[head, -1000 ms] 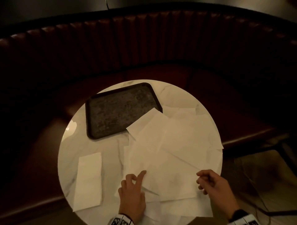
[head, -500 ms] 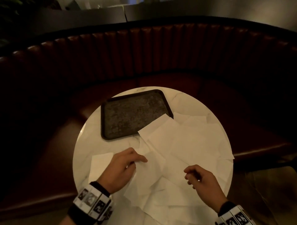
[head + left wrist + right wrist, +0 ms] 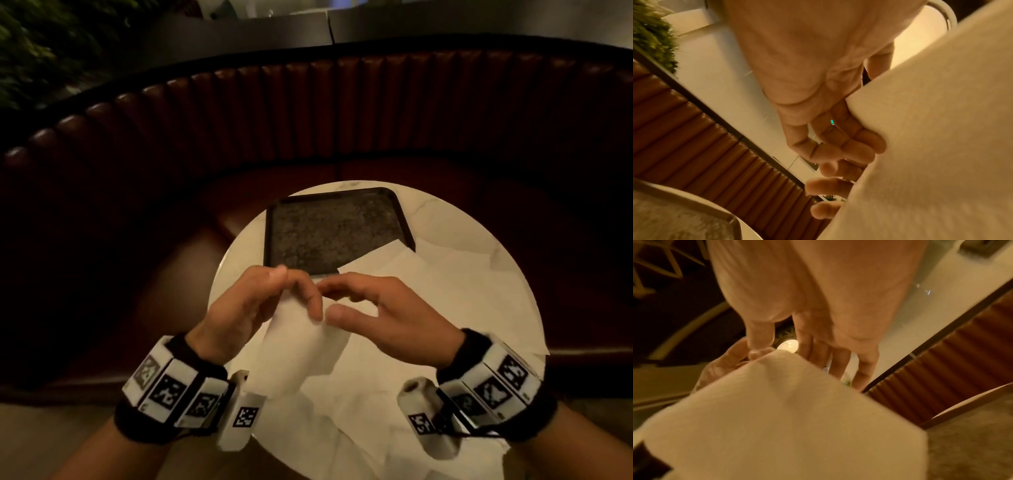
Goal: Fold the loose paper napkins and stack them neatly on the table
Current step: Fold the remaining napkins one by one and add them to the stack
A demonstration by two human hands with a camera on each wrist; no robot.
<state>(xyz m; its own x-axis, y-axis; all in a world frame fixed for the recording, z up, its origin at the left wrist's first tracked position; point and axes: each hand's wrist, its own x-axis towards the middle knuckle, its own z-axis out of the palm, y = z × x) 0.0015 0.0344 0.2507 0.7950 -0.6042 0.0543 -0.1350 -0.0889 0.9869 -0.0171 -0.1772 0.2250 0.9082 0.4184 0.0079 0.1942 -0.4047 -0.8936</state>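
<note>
napkin now lifted off surface | left hand, right hand both pinching its top edge | fold starting

A white paper napkin hangs lifted above the round table, held at its top edge, its lower part curling loosely toward the viewer. Below and to the right, the loose napkins lie flat in an overlapping, unfolded spread, one corner lapping onto the dark tray.
</note>
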